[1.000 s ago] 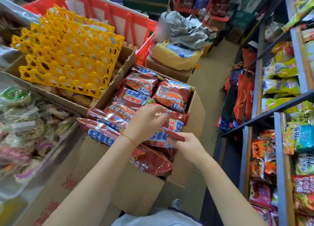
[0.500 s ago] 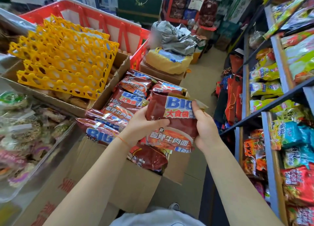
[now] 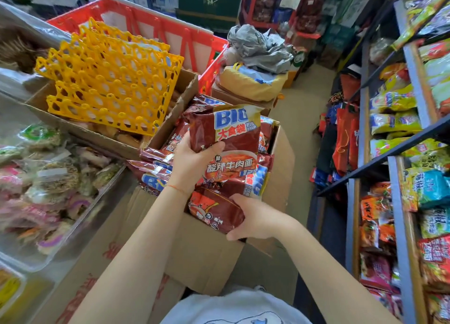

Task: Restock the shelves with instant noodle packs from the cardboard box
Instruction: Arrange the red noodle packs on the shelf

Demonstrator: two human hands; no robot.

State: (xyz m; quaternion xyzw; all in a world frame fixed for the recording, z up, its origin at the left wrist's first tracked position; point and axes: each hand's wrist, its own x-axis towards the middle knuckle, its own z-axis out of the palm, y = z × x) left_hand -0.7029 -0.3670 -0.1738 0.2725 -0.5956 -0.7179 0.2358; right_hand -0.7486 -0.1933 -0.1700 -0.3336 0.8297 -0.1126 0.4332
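An open cardboard box (image 3: 280, 172) in front of me holds several dark red instant noodle packs (image 3: 155, 170) marked BIG. My left hand (image 3: 192, 162) grips one red pack (image 3: 226, 133) upright above the box, thumb across its front. My right hand (image 3: 253, 219) lies lower, at the box's near edge, its fingers curled round another red pack (image 3: 214, 209) that lies flat. The shelves (image 3: 399, 214) on the right carry rows of noodle packs in green, yellow, teal and red.
Yellow plastic egg trays (image 3: 109, 80) are stacked in a box to the left, with a red crate (image 3: 209, 62) behind. A clear bin of bagged snacks (image 3: 48, 177) sits at the left. A narrow floor aisle (image 3: 304, 109) runs between box and shelves; bags lie further back.
My right hand let go of the raised pack and dropped to grip a second pack at the box's near edge. The left hand now holds the first pack alone, higher up.
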